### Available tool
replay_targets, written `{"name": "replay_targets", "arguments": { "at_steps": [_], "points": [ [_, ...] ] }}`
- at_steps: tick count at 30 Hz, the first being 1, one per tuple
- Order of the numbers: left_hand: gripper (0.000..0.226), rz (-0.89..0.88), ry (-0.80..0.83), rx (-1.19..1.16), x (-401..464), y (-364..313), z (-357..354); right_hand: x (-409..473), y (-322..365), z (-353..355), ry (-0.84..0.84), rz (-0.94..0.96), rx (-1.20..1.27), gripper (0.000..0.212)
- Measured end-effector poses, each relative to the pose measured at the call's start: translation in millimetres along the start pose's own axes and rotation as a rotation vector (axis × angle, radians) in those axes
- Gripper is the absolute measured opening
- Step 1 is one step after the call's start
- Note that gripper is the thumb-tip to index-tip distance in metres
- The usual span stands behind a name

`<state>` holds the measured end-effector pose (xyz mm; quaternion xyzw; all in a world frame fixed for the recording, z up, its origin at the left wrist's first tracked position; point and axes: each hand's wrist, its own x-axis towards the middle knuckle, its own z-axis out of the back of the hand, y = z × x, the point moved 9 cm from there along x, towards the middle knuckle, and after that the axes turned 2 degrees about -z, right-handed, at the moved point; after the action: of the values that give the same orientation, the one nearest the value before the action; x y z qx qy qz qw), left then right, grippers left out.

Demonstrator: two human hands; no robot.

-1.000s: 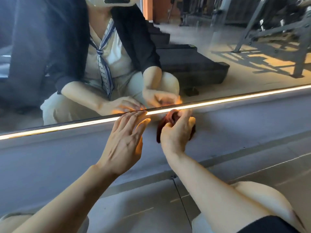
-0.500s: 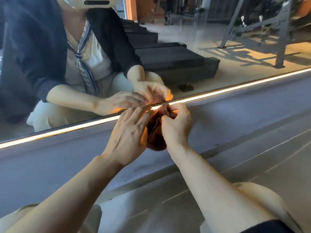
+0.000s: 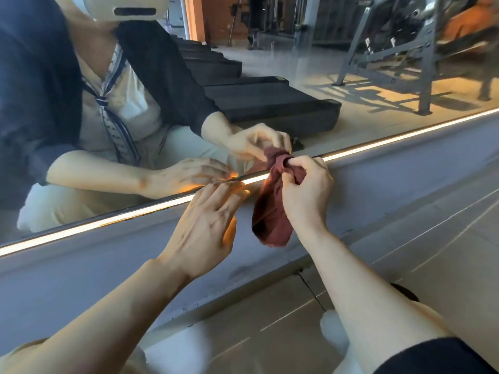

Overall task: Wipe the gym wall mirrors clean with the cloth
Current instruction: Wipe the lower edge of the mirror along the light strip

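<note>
You are crouching at the foot of the gym wall mirror (image 3: 324,49), your right hand (image 3: 306,190) pinching the bunched top of a dark red cloth (image 3: 272,211) between curled fingers and thumb, the rest of the cloth hanging loose against the grey ledge (image 3: 108,255) just under the glass. Your left hand (image 3: 208,228) is hovering just beside the cloth with its fingers straight and close together, tips reaching up to the glowing light strip (image 3: 121,215) running along the mirror's bottom edge; whether those fingertips are touching the strip cannot be told. The cloth's top is sitting level with that strip, at the lowest part of the glass. In the mirror, black stacked steps (image 3: 270,103) and a grey metal weight rack (image 3: 391,49) are showing on a sunlit floor, along with your own crouched reflection. Beneath your forearms, tan floor tiles (image 3: 270,314) are meeting the ledge, and your light-trousered knees (image 3: 334,330) are sitting close to it.
</note>
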<state>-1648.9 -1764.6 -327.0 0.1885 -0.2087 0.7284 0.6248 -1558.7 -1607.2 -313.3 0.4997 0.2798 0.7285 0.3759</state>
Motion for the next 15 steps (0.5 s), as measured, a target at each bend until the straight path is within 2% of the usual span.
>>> {"name": "replay_targets", "arguments": {
  "at_steps": [2,4,6,9,11,12,15],
  "points": [
    [0.058,0.0,-0.003,-0.01,-2,1,2,17,-17,16,-0.153,-0.169,-0.008,0.021],
    [0.055,0.001,-0.006,-0.009,-5,1,4,18,-21,18,-0.221,-0.224,-0.05,0.022],
    [0.054,-0.012,-0.006,-0.008,-8,2,6,2,1,4,-0.181,-0.099,-0.082,0.023],
    [0.052,-0.022,-0.01,-0.015,-12,7,6,-40,42,-28,-0.008,0.235,-0.088,0.032],
    [0.05,-0.027,-0.01,-0.021,-13,9,8,-49,49,-37,0.093,0.285,-0.054,0.034],
    [0.05,-0.028,-0.006,-0.021,-13,9,9,-42,44,-32,0.07,0.233,-0.017,0.033],
    [0.052,-0.024,0.007,-0.007,-17,10,11,-16,12,-1,-0.153,-0.038,0.04,0.034]
  ]
}}
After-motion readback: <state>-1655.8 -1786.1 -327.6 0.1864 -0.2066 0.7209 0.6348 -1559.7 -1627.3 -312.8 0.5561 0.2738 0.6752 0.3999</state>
